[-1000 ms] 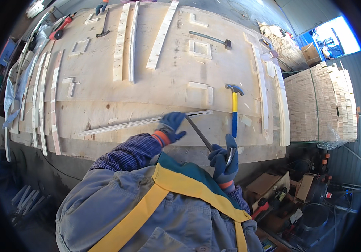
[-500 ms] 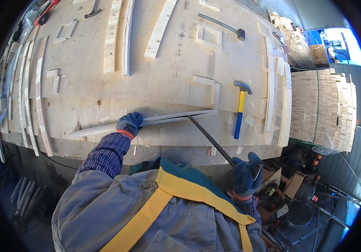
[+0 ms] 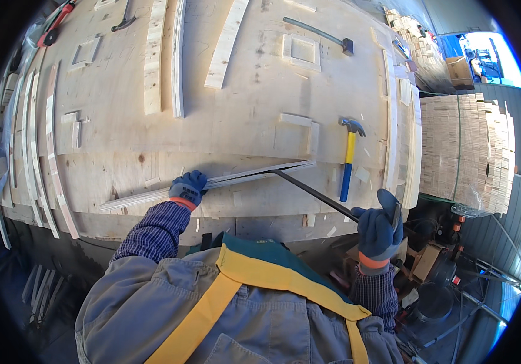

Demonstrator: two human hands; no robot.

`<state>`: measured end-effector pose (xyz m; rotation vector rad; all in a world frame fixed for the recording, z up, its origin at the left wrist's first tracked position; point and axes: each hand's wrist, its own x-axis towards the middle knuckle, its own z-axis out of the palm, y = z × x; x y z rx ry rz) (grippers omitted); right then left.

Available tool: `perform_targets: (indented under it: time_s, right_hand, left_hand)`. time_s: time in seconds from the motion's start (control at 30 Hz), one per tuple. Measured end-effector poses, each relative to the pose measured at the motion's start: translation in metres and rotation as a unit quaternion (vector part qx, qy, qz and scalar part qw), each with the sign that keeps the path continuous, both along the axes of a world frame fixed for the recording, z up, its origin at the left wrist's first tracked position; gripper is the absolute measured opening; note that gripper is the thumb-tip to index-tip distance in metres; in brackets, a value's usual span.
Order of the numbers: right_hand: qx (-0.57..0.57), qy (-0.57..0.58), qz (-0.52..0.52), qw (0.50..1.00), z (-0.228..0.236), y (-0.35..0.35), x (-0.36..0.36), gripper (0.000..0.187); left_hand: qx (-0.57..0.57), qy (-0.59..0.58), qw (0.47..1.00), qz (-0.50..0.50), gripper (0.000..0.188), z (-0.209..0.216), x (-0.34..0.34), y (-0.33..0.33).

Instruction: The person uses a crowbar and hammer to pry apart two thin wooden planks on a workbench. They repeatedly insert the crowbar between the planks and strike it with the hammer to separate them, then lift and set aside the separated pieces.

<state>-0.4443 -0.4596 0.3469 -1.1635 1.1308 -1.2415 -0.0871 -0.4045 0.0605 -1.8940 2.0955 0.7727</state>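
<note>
My left hand (image 3: 188,187), in a blue glove with an orange cuff, is closed round a stack of thin wooden strips (image 3: 136,198) lying slantwise near the table's front edge. A dark metal pry bar (image 3: 316,195) reaches from my right hand (image 3: 378,233) to the strips, its bent tip between them near their right end. There a narrow dark gap parts the strips. My right hand, gloved alike, is closed on the bar's near end. Right of the strips lies a claw hammer (image 3: 348,161) with a yellow and blue handle, touched by neither hand.
Long wooden strips lie along the wooden table's (image 3: 230,124) left, far and right sides. Small wooden frames (image 3: 301,52), a dark-headed mallet (image 3: 347,46) and another hammer (image 3: 123,24) rest farther back. Stacked wood (image 3: 454,145) stands beyond the right edge, with cardboard boxes (image 3: 427,264) below.
My right hand has moved up and to the right, swinging the pry bar to a flatter angle. The gap between the strips now runs farther left. My left hand keeps its grip.
</note>
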Motion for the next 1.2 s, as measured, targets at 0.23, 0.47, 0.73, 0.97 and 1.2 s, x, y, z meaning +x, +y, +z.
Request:
perform_targets:
  time_s: [0.23,0.47,0.73,0.97,1.2]
  right_hand:
    - [-0.01,0.059,-0.069,0.996,-0.016,0.081,-0.019,0.037]
    - [0.102,0.16,-0.201,0.961,-0.035,0.116,-0.072,0.036]
    - [0.348,0.046,-0.342,0.872,-0.138,0.005,-0.218,0.021]
    - [0.463,0.111,-0.312,0.822,-0.273,-0.079,-0.296,0.017]
    - [0.502,0.19,-0.316,0.782,-0.299,-0.096,-0.275,0.015]
  left_hand:
    - [0.007,-0.022,1.0,0.004,0.032,0.009,-0.002,-0.002]
    - [0.017,-0.032,0.998,0.043,0.037,0.016,-0.008,-0.004]
    - [-0.004,-0.032,0.999,0.031,0.039,0.007,-0.004,-0.002]
    - [0.0,-0.056,0.998,0.022,0.039,-0.002,-0.003,-0.003]
    - [-0.011,-0.077,0.997,0.026,0.039,-0.009,-0.002,0.001]
